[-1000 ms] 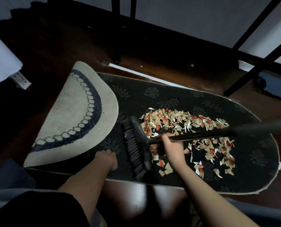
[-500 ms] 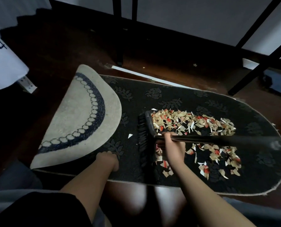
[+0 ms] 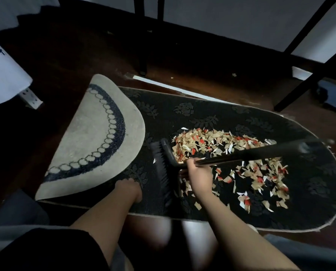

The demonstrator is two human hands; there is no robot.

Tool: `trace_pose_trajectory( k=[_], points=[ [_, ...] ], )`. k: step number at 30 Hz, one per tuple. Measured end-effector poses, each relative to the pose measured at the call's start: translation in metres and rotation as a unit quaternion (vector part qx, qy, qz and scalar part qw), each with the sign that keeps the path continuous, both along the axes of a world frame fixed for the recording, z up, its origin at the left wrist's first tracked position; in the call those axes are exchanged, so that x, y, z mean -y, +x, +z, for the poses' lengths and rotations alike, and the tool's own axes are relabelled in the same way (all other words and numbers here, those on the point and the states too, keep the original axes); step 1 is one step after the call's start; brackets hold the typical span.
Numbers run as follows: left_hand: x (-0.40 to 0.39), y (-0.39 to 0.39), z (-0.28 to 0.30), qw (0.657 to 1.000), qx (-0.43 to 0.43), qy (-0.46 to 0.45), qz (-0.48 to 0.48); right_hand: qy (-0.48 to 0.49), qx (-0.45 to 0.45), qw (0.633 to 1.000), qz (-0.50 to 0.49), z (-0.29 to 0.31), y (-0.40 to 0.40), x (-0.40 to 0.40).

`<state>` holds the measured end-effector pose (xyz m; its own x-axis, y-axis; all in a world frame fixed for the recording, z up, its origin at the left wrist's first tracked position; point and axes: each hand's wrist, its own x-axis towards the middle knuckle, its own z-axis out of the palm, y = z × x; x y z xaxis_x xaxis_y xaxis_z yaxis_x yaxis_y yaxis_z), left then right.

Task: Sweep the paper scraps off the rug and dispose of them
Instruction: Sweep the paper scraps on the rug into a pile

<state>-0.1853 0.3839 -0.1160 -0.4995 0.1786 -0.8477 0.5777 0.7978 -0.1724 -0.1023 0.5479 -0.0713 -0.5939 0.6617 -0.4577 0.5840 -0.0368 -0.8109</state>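
Our right hand (image 3: 199, 176) is curled round the broom handle (image 3: 261, 152) low down, just beside the point where it meets the broom head (image 3: 166, 173), so we have short, close control over the bristles. The black head stands on the rug (image 3: 310, 173) with its bristles facing left, at the left edge of the litter. Our left hand (image 3: 130, 187) rests on the rug near its front edge, just beside the folded-over flap (image 3: 96, 137); the fingers are hidden from us, so we cannot tell whether they grip the pile or merely press on it. The paper scraps (image 3: 231, 153) lie in a loose spread of tan, red and white pieces across the middle and right of the dark rug, some under the handle and one or two stray bits to the left of the head. We judge them very light and flimsy, likely to flutter or snag in the pile rather than slide, so short, gentle strokes should suit them better than hard ones. The rug itself looks soft and floppy, which makes the steadying hand useful. The scraps are too small and numerous to pick up by hand; the broom, held low as now, is the sensible place to take hold.
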Motion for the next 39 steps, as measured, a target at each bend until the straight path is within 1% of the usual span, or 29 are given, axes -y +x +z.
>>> trace_pose_trajectory(
  k=[5,6,8,9,11,13,15,17,19,21,24,27,30,32,34,36,38,39],
  points=[
    [-0.004,0.001,0.004,1.0,0.0,-0.003,-0.002,0.038,-0.04,0.998,0.004,0.014,0.018,-0.031],
    [-0.006,0.002,0.007,1.0,-0.001,-0.003,-0.003,0.044,-0.036,0.998,0.002,0.019,0.022,-0.036],
    [-0.013,0.005,0.014,1.0,-0.004,-0.003,-0.006,0.035,-0.025,0.999,0.019,0.028,0.027,-0.042],
    [-0.017,0.006,0.018,1.0,-0.006,-0.002,-0.009,0.012,-0.03,0.999,0.031,0.033,0.028,-0.042],
    [-0.029,0.009,0.029,1.0,-0.011,0.001,-0.018,-0.039,-0.049,0.995,0.073,0.042,0.033,-0.042],
    [-0.042,0.015,0.04,0.999,-0.019,0.004,-0.028,-0.057,-0.047,0.989,0.13,0.046,0.037,-0.044],
    [-0.052,0.021,0.046,0.999,-0.028,0.002,-0.039,-0.055,-0.017,0.981,0.187,0.04,0.041,-0.044],
    [-0.058,0.024,0.043,0.998,-0.031,0.001,-0.047,-0.027,0.019,0.971,0.235,0.029,0.041,-0.043],
    [-0.06,0.025,0.035,0.999,-0.025,-0.004,-0.046,0.029,0.035,0.972,0.23,0.022,0.04,-0.047],
    [-0.06,0.023,0.025,0.999,-0.02,0.001,-0.04,0.079,0.035,0.978,0.189,0.014,0.038,-0.057],
    [-0.053,0.02,0.011,0.999,-0.013,0.013,-0.031,0.054,0.027,0.99,0.128,0.005,0.04,-0.071],
    [-0.047,0.016,-0.008,0.999,-0.006,0.033,-0.027,0.055,0.025,0.99,0.129,0.005,0.043,-0.08],
    [-0.046,0.018,-0.018,0.999,0.01,0.035,-0.02,-0.007,-0.043,0.994,0.104,0.018,0.042,-0.084],
    [-0.046,0.021,-0.024,0.999,0.026,0.025,-0.013,-0.035,-0.063,0.989,0.126,0.028,0.039,-0.078],
    [-0.045,0.023,-0.029,0.999,0.05,0.004,-0.004,-0.052,-0.044,0.982,0.176,0.026,0.038,-0.069],
    [-0.042,0.024,-0.034,0.998,0.06,-0.004,0.003,-0.056,-0.006,0.972,0.226,0.016,0.039,-0.058],
    [-0.039,0.023,-0.04,0.998,0.067,-0.006,0.009,-0.015,0.022,0.967,0.252,0.004,0.04,-0.054],
    [-0.038,0.022,-0.042,0.997,0.072,-0.01,0.013,0.027,0.037,0.967,0.251,0.002,0.04,-0.056]
  ],
)
